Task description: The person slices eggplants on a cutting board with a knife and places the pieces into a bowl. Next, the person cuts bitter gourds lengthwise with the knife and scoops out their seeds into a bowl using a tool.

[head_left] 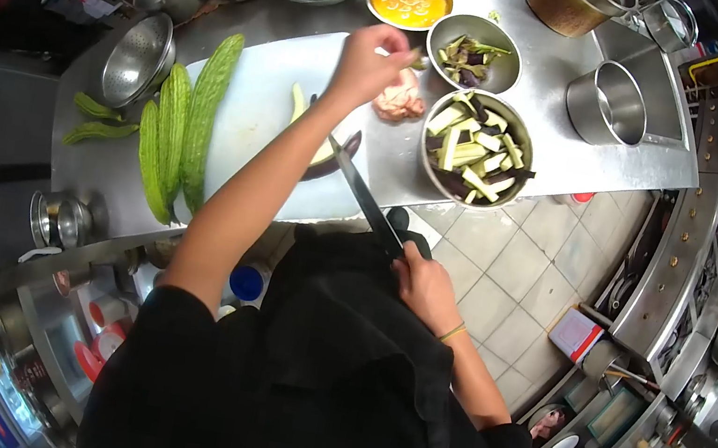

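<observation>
My left hand (373,63) is raised over the far right corner of the white cutting board (249,115), its fingers pinched on a small greenish piece near the bowl of eggplant trimmings (474,53). In my right hand (429,285) is the handle of a large knife (365,198), its blade pointing up and left to the board's right edge. Cut eggplant (331,162) lies on the board by the knife tip, partly behind my left forearm. A bowl of eggplant strips (475,153) stands to the right. Pinkish pieces (401,98) lie just past my left hand.
Long green ridged gourds (208,118) lie along the board's left side. Colanders (140,59) stand at the left and back, with a bowl of orange liquid (409,0) at the back. An empty steel pot (607,104) stands right, near the counter edge; a stove (673,248) is beyond.
</observation>
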### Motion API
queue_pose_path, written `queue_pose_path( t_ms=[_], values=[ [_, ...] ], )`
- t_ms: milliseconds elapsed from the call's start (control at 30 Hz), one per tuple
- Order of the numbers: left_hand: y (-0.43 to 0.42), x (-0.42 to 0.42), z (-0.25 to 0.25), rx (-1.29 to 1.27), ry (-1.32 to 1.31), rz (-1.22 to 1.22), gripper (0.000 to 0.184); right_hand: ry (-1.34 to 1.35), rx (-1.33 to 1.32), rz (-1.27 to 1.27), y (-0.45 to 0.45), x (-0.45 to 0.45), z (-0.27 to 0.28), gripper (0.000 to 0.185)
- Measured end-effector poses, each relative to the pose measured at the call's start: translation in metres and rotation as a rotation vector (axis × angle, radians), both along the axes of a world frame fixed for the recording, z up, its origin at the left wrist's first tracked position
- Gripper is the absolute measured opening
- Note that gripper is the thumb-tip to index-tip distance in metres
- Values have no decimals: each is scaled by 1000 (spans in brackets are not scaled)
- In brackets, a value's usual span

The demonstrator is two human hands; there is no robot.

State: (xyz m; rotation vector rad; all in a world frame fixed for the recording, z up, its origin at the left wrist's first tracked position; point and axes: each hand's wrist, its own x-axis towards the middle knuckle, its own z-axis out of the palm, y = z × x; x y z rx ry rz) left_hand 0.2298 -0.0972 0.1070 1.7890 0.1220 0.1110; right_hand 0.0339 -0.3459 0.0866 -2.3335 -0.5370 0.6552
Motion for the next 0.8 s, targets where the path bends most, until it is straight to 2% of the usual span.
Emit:
queue_pose_path(
  t_ms=[33, 100, 133, 200, 233, 300, 333, 367, 467, 500, 567, 667, 733, 800],
  values=[
    [-10, 15, 2, 3, 2, 7, 21, 35, -3, -1, -8, 5, 3, 16],
    [-21, 29, 1, 276, -212, 115, 29, 4, -12, 10, -24, 14, 4, 16],
    [-9, 24, -1, 298, -187, 138, 40, -26, -16, 16, -30, 15, 4, 16],
    [31, -12, -7, 623, -192, 174, 47, 40, 23, -51, -40, 23, 13, 16],
    [55, -36, -23, 685, -79, 197, 61, 58, 85, -96, -44, 25, 14, 15],
    [90, -93, -70, 789, 252, 175, 105, 138, 133, -126, -52, 31, 9, 14],
    [88, -118, -85, 835, 359, 115, 118, 140, 135, -128, -55, 34, 8, 15],
    [62, -136, -76, 848, 550, 105, 127, 139, 134, -112, -56, 40, 4, 15],
    [11, -157, -81, 1075, 441, 198, 104, 102, 136, -15, -53, 52, -16, 16],
    [6, -160, -88, 1065, 461, 233, 104, 80, 133, 21, -50, 57, -21, 16],
    [10, -162, -104, 1204, 293, 294, 82, 47, 126, 95, -38, 66, -26, 17],
    [32, -162, -102, 1164, 276, 344, 73, -51, 74, 147, -12, 75, -26, 19],
    [44, -163, -104, 1171, 241, 390, 72, -167, -57, 183, 10, 80, -26, 21],
    [50, -164, -103, 1171, 195, 325, 72, -232, -64, 247, 32, 87, -29, 19]
  ],
)
